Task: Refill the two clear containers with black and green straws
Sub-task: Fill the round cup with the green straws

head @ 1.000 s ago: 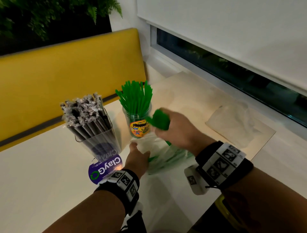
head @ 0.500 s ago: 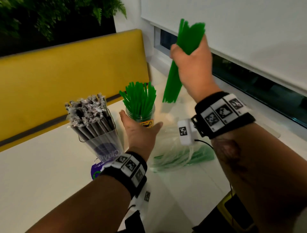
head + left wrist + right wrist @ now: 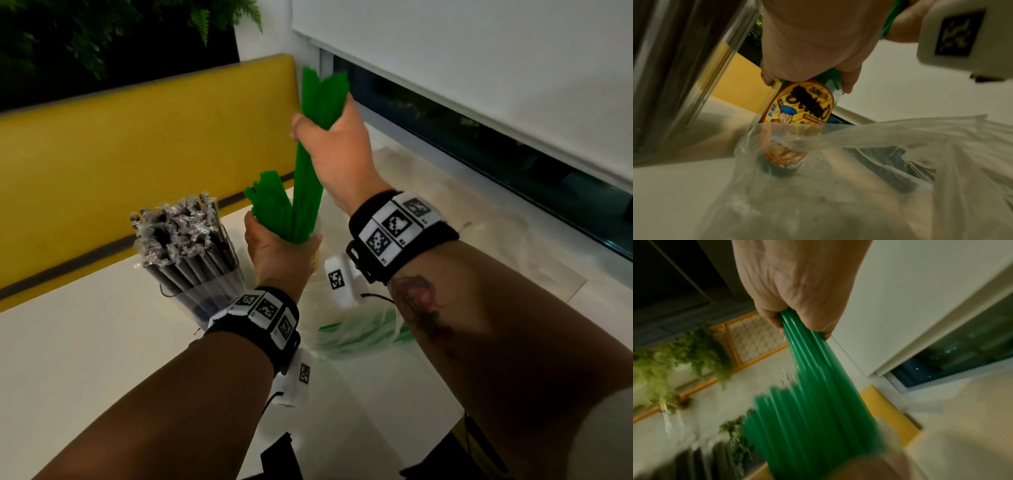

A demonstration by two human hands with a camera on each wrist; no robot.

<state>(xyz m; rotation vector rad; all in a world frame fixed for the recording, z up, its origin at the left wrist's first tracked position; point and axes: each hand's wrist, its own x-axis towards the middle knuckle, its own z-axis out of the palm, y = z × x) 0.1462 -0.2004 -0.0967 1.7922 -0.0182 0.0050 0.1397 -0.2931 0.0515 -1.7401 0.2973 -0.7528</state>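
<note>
In the head view my right hand (image 3: 330,144) grips a bundle of green straws (image 3: 308,178) near its top. The bundle's lower ends reach into the small clear jar (image 3: 317,240), beside the green straws (image 3: 270,205) standing in it. My left hand (image 3: 274,240) wraps around the jar's top; the left wrist view shows its fingers (image 3: 849,81) curled over the jar (image 3: 801,110) with its yellow cartoon label. In the right wrist view, the bundle (image 3: 818,386) sits in my fist. Left of the jar stands the clear container of wrapped black straws (image 3: 191,253).
A clear plastic bag (image 3: 359,334) with more green straws lies on the white table (image 3: 85,342) just in front of the jar. Another flat clear bag (image 3: 496,240) lies to the right. A yellow bench back (image 3: 137,144) runs behind, a window (image 3: 479,144) on the right.
My right hand lifted the green bundle out of the bag, then lowered its ends into the jar. My left hand rose from the bag and closed around the jar's top.
</note>
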